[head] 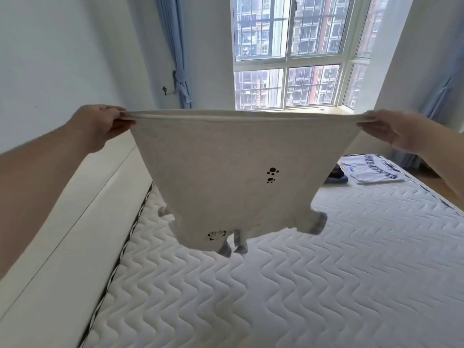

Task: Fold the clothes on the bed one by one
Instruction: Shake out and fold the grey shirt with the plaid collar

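Quilted white mattress (326, 272): above it, cream T-shirt (226, 172) stretched by its hem, left hand (100, 124) and right hand (396, 129) each pinching one corner; folded white jersey (371, 169) beyond.

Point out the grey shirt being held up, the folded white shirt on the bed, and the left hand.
grey shirt (226, 172): head view, middle of cloth.
folded white shirt (371, 169): head view, lettered front.
left hand (100, 124): head view, back of hand.

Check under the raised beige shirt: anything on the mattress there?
Both hands, left and right, hold the beige shirt up clear of the mattress. Beneath its hanging hem only bare quilting shows. The strip directly behind the cloth is covered, so unknown.
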The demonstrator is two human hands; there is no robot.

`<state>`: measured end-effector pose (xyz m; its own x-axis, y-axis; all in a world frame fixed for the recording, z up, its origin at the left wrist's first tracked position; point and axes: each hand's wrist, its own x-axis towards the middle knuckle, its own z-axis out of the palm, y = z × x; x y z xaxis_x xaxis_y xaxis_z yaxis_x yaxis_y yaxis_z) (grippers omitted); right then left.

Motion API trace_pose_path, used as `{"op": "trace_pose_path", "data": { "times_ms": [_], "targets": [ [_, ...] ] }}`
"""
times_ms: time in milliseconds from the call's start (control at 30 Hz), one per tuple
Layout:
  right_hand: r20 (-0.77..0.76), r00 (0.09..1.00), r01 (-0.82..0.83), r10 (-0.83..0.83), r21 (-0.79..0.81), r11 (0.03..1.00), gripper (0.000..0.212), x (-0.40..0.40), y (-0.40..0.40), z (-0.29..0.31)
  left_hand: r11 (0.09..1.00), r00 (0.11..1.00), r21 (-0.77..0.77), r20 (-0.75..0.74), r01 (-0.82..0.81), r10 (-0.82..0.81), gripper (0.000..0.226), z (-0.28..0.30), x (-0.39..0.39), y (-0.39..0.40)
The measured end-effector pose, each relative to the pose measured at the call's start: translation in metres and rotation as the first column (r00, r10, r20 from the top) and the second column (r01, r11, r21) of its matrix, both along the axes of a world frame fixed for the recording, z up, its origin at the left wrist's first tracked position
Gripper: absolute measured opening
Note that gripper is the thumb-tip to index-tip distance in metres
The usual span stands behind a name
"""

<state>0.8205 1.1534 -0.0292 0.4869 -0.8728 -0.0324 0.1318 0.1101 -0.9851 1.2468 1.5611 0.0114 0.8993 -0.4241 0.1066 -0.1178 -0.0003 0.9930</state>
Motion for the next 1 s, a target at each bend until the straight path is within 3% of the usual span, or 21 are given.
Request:
{"op": "trace_pose_path", "data": {
  "times_ms": [100, 167, 333, 400, 467, 533, 667, 867, 1000],
  "targets": [
    [-0.013, 0.999, -0.030, 0.030, 0.059, 0.998, 0.020, -0.010, 0.007, -0.034, 0.999, 0.986, -0.052, -0.165, -0.015, 0.006, 0.024, -0.040, -0.007, 0.015],
    [-0.062, 0.998, 0.001, 0.005, 0.100, 0.995, 0.015, -0.018, 0.021, -0.074, 0.999, 0.976, 0.005, -0.213, -0.051, 0.051, 0.029, -0.091, -0.019, 0.031],
    [-0.285, 0.959, 0.072, -0.008, 0.216, 0.974, 0.020, -0.059, 0.072, -0.223, 0.978, 0.937, 0.193, -0.321, -0.078, 0.138, 0.005, -0.282, -0.088, 0.092],
    [-0.398, 0.918, 0.108, 0.004, 0.260, 0.960, 0.030, -0.087, 0.097, -0.288, 0.959, 0.901, 0.273, -0.394, -0.070, 0.178, 0.011, -0.358, -0.124, 0.118],
    [-0.516, 0.857, 0.177, 0.015, 0.322, 0.930, 0.036, -0.122, 0.125, -0.352, 0.933, 0.854, 0.355, -0.464, -0.066, 0.237, 0.009, -0.426, -0.165, 0.146],
    [-0.645, 0.762, 0.253, 0.049, 0.367, 0.895, 0.034, -0.162, 0.158, -0.412, 0.888, 0.790, 0.455, -0.520, -0.066, 0.325, 0.025, -0.484, -0.207, 0.179],
    [-0.795, 0.578, 0.326, 0.183, 0.431, 0.841, 0.032, -0.241, 0.226, -0.512, 0.788, 0.678, 0.613, -0.600, 0.049, 0.425, 0.032, -0.572, -0.276, 0.246],
    [-0.849, 0.436, 0.409, 0.300, 0.483, 0.774, 0.036, -0.314, 0.310, -0.595, 0.648, 0.643, 0.752, -0.557, 0.123, 0.525, 0.030, -0.653, -0.353, 0.327],
    [-0.895, 0.316, 0.394, 0.316, 0.426, 0.814, 0.039, -0.357, 0.346, -0.629, 0.601, 0.631, 0.782, -0.550, 0.162, 0.546, 0.020, -0.689, -0.396, 0.369]
  ]
}}
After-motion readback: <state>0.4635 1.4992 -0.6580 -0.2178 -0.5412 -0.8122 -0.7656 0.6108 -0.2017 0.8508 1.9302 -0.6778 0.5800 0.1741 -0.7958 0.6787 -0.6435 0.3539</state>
